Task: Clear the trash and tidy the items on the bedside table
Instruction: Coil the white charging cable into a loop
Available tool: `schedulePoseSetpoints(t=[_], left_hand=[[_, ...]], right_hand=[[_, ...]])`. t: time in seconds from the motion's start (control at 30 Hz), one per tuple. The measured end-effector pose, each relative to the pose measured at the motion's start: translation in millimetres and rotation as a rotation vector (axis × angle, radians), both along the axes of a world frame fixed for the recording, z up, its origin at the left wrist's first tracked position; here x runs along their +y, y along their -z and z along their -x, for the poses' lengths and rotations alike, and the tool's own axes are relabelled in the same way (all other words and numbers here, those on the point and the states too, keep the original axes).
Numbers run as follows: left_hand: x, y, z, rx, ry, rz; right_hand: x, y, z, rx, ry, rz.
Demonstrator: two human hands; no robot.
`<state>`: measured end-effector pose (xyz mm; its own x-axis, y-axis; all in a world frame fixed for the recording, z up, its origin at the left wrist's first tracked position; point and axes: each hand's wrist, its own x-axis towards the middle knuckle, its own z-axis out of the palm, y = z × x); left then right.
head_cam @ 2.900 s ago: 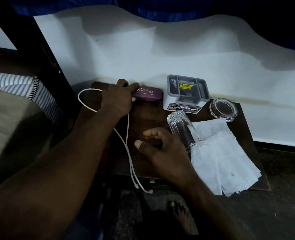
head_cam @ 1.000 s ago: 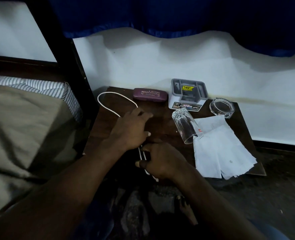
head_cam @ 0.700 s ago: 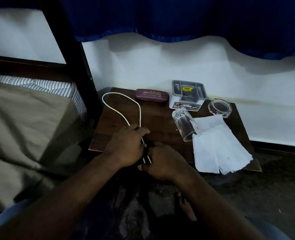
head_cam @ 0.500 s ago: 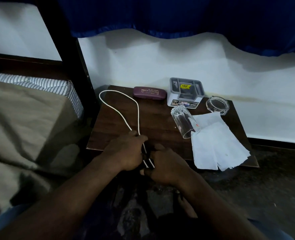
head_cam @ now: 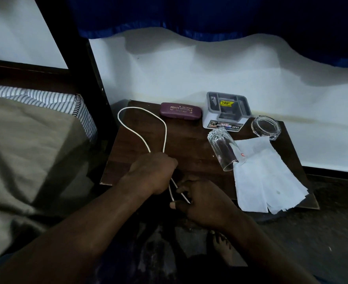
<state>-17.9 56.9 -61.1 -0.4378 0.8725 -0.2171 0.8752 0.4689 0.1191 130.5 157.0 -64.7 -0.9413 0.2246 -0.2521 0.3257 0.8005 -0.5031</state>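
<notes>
Head view down onto a dark wooden bedside table [head_cam: 189,144]. Grips both strands of the white cable [head_cam: 166,130] in the left hand [head_cam: 152,173], fingers curled round them at six o'clock on the top, just where the strands meet. Pinches the free ends with the right hand [head_cam: 205,203] a little nearer, off the front edge, thumb and fingertips closed on them. Reads as gathering the cable for coiling: clamps the strands together, probably so as to control the long loop lying flat towards eleven o'clock and to double it up without tangling. Along the back edge, near the wall, shows a maroon spectacle case [head_cam: 180,110] at twelve and a grey-and-white organiser box [head_cam: 226,111] at one, seemingly parked there out of the way. At two, shows a clear glass ashtray [head_cam: 266,128] close to the corner. Near three, shows a drinking glass [head_cam: 223,149] tipped on its side, mouth touching the white paper sheets [head_cam: 265,181], fanned from three to five and overhanging the front edge; likely the trash not yet cleared, and likely to slide if nudged. Around the table: at twelve a white wall [head_cam: 189,68] under the hem of a blue curtain [head_cam: 210,13]; at nine a dark bedpost [head_cam: 83,64] and a bed [head_cam: 25,150] with striped mattress edging and a drab cover; at six a dim, rough floor [head_cam: 322,232] and a bare foot [head_cam: 222,249].
</notes>
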Motion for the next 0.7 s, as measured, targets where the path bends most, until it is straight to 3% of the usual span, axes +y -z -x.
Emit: schedulePoseSetpoints(t=[0.17, 0.5, 0.63, 0.7], left_hand=[[7.0, -6.2, 9.5, -0.073, -0.034, -0.109], [22.8, -30.4, 25.2, -0.124, -0.221, -0.681], [28.4, -38.1, 30.6, -0.163, -0.337, -0.791], [30.0, -38.7, 30.4, -0.2, -0.328, -0.79]], right_hand=[[9.7, -7.9, 4.4, 0.041, 0.131, -0.024], [38.8, -19.5, 14.9, 0.408, 0.463, 0.009], [43.9, -28.6, 20.7, 0.504, 0.534, 0.217], [46.8, -33.3, 23.1, 0.48, 0.585, 0.433]])
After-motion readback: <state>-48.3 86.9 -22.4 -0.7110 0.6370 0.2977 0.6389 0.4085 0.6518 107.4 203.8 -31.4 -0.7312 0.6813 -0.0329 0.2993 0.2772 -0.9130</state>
